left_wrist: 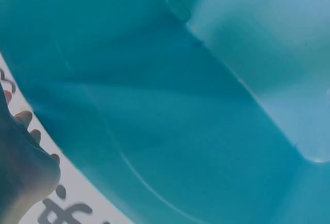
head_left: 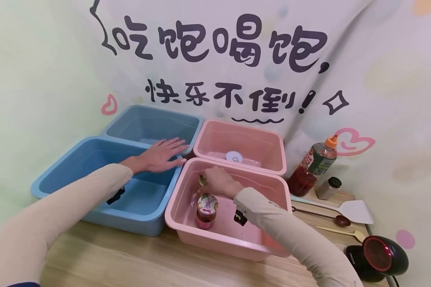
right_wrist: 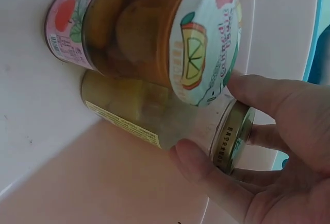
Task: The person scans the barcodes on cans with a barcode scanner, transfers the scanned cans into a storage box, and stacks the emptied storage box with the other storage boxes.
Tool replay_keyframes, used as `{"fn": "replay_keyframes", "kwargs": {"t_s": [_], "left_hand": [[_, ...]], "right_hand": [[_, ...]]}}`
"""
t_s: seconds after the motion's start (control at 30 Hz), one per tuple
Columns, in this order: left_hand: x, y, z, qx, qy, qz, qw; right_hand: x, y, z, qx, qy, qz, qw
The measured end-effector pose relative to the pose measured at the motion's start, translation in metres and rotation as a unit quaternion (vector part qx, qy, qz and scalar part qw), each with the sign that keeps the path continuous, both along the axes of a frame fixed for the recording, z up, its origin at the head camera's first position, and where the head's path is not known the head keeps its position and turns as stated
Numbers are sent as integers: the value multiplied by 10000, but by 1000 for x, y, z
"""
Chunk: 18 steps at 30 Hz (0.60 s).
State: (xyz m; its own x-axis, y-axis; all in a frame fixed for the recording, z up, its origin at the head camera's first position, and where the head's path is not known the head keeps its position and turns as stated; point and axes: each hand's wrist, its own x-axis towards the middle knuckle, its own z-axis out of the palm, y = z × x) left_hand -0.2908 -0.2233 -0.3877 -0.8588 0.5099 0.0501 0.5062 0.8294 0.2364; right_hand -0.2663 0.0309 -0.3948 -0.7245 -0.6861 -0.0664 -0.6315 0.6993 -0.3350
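"What are the biggest things around the hands?"

"Two tubs, side by side: a blue tub (head_left: 147,199) at nine o'clock from a pink tub (head_left: 215,241)."

"And the left hand (head_left: 161,155)?"

"Fingers straight and spread, palm down over the blue tub's rim at its two o'clock corner. I can't tell whether it touches the rim."

"The right hand (head_left: 217,181)?"

"Reaching down inside the pink tub, thumb and fingers curled around the top of a gold-lidded jar (right_wrist: 162,113)."

"Where is that jar from the hand?"

"Seen from the head, its lid shows at nine o'clock, right at the fingertips. Whether its base meets the tub's floor, I can't tell."

"Anything else close by?"

"A jar with a patterned lid (head_left: 205,213), upright at seven o'clock from the right hand, just beside the gripped one."
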Motion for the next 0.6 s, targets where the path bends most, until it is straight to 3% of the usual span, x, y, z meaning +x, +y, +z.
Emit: {"fn": "replay_keyframes", "kwargs": {"t_s": [0.3,0.6], "left_hand": [[-3,-61,11,-322,235,759,9963],[-3,-111,2,-586,-64,1228,9907]], "right_hand": [[0,1,-3,-53,-139,-238,9996],[-1,-1,-3,24,-163,-215,9996]]}}
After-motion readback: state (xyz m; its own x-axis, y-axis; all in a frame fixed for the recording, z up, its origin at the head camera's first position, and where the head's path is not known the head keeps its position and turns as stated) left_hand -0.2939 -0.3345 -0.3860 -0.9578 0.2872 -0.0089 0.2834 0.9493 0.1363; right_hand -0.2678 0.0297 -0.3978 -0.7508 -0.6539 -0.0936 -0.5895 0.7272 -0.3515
